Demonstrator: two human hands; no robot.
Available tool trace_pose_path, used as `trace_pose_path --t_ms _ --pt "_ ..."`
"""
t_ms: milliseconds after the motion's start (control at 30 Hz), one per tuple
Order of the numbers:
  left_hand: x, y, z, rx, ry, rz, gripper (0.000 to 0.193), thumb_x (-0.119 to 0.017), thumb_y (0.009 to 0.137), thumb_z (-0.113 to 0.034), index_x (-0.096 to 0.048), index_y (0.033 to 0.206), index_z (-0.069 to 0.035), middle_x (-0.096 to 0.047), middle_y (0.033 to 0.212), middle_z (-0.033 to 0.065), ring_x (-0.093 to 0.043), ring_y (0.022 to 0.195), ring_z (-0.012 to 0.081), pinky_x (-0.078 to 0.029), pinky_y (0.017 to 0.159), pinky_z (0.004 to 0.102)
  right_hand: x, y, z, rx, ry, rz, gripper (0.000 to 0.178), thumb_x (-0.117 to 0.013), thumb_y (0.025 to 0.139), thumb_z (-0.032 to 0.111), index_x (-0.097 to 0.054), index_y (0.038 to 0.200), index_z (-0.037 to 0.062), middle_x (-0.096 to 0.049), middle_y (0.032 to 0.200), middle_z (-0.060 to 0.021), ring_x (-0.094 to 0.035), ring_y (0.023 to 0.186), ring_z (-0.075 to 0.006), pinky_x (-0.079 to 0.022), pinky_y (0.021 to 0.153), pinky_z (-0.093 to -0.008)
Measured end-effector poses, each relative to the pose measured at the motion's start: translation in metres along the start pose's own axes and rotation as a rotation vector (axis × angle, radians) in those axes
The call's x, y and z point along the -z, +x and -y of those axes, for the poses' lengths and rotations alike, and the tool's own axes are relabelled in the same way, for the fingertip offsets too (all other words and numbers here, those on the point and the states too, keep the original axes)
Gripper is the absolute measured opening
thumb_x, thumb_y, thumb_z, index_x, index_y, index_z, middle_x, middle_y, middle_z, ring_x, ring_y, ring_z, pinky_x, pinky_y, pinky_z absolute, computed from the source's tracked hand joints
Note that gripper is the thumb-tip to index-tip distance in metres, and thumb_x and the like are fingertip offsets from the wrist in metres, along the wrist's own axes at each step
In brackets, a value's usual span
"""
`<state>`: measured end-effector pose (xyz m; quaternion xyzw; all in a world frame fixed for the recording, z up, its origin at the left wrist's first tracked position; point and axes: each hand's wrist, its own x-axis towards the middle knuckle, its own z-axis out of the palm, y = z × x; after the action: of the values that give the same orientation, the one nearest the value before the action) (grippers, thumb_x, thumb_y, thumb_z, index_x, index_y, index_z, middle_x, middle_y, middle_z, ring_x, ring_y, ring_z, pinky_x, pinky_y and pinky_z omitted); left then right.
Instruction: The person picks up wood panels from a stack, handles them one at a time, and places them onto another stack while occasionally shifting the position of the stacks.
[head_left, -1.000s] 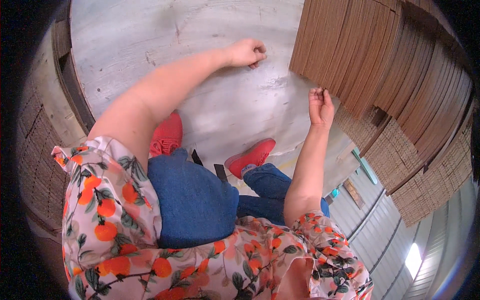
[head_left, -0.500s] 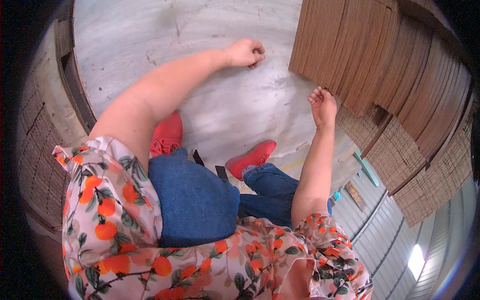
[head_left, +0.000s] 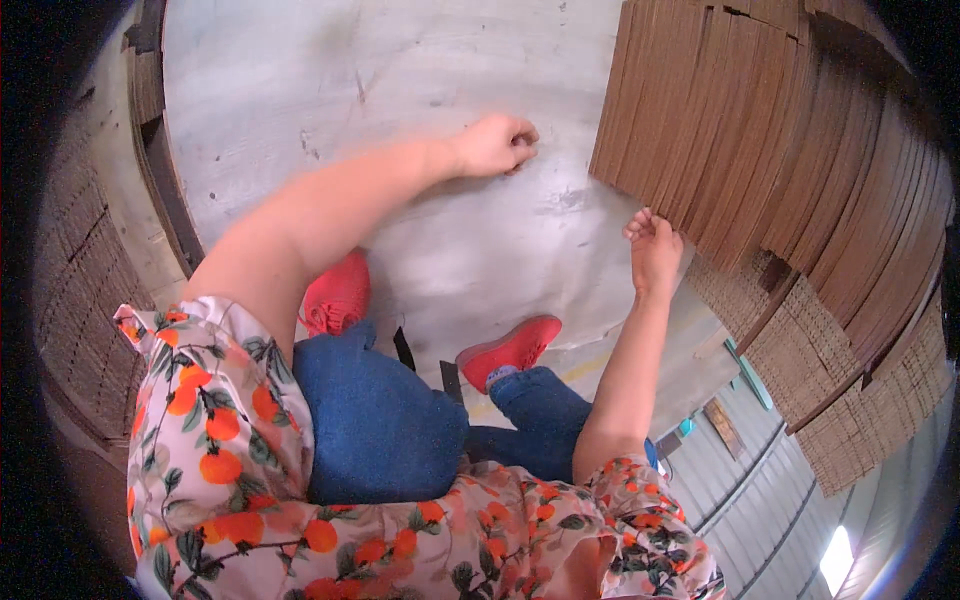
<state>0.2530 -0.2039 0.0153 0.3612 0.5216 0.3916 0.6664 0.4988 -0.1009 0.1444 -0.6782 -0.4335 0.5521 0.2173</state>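
My left hand (head_left: 497, 146) is over the pale grey, scuffed surface (head_left: 400, 80), its fingers curled into a loose fist with nothing visible in them. Whether its knuckles touch the surface, I cannot tell. My right hand (head_left: 656, 255) is raised beside the lower edge of a large stack of brown cardboard sheets (head_left: 690, 130). Its fingers are half bent and slightly apart, and no held thing shows. Contact between these fingertips and the cardboard is unclear.
My red shoes (head_left: 512, 347) and jeans (head_left: 385, 420) are below my hands. More bundled cardboard (head_left: 85, 270) lines the left side. Woven-looking cardboard edges (head_left: 800, 340) continue at right, near a teal strip (head_left: 750, 375) and ribbed metal panelling (head_left: 750, 500).
The whole view has shifted, so the surface, cardboard and both hands appear lower in the picture. Both hands keep nearly the same place relative to the stack.
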Motion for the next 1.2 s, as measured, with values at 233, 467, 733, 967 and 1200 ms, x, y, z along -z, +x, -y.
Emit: trace_pose_path --t_ms 233,467,733,967,1200 --pt "0.009 -0.005 0.007 0.075 -0.169 -0.013 0.024 -0.055 0.089 -0.014 -0.056 0.106 0.003 -0.063 0.077 0.0082 -0.06 0.069 0.0143 -0.05 0.068 0.0302 0.013 0.007 -0.031 -0.077 -0.097 -0.058 0.028 -0.044 0.093 0.015 -0.05 0.107 -0.0074 -0.056 0.098 -0.0143 -0.055 0.089 -0.0242 -0.048 0.077 -0.0381" --pt "0.008 -0.003 0.006 0.014 0.042 0.012 0.022 -0.055 0.089 -0.014 -0.057 0.105 0.002 -0.062 0.078 0.0079 -0.06 0.07 0.0137 -0.05 0.066 0.029 -0.004 0.036 -0.038 -0.15 0.413 -0.165 0.039 -0.034 0.093 0.008 -0.038 0.131 -0.0008 -0.044 0.131 -0.0202 -0.047 0.115 -0.0371 -0.043 0.097 -0.05" --pt "0.005 0.006 0.015 0.035 -0.117 0.013 0.025 -0.054 0.09 -0.016 -0.054 0.106 0.002 -0.062 0.079 0.0076 -0.061 0.068 0.0137 -0.052 0.064 0.0294 -0.004 0.019 -0.02 -0.074 0.334 -0.259 0.035 -0.042 0.088 -0.004 -0.044 0.123 -0.0022 -0.052 0.114 -0.0173 -0.058 0.095 -0.0292 -0.053 0.081 -0.0422" --pt "0.001 0.003 0.009 -0.021 -0.023 -0.02 0.024 -0.054 0.091 -0.017 -0.054 0.105 0.002 -0.061 0.073 0.0072 -0.059 0.06 0.0132 -0.05 0.059 0.03 0.002 -0.006 -0.007 -0.003 0.195 -0.044 0.036 -0.063 0.082 0.001 -0.049 0.115 -0.0022 -0.057 0.106 -0.0131 -0.059 0.09 -0.0205 -0.053 0.073 -0.0376" --pt "0.006 0.004 0.016 -0.05 0.033 -0.027 0.025 -0.055 0.09 -0.017 -0.056 0.107 0.001 -0.064 0.077 0.0085 -0.061 0.064 0.0139 -0.051 0.062 0.0303 -0.023 -0.003 0.001 0.422 -0.465 -0.218 0.056 -0.075 0.076 0.014 -0.047 0.121 -0.007 -0.054 0.119 -0.0115 -0.056 0.101 -0.019 -0.046 0.086 -0.0297"
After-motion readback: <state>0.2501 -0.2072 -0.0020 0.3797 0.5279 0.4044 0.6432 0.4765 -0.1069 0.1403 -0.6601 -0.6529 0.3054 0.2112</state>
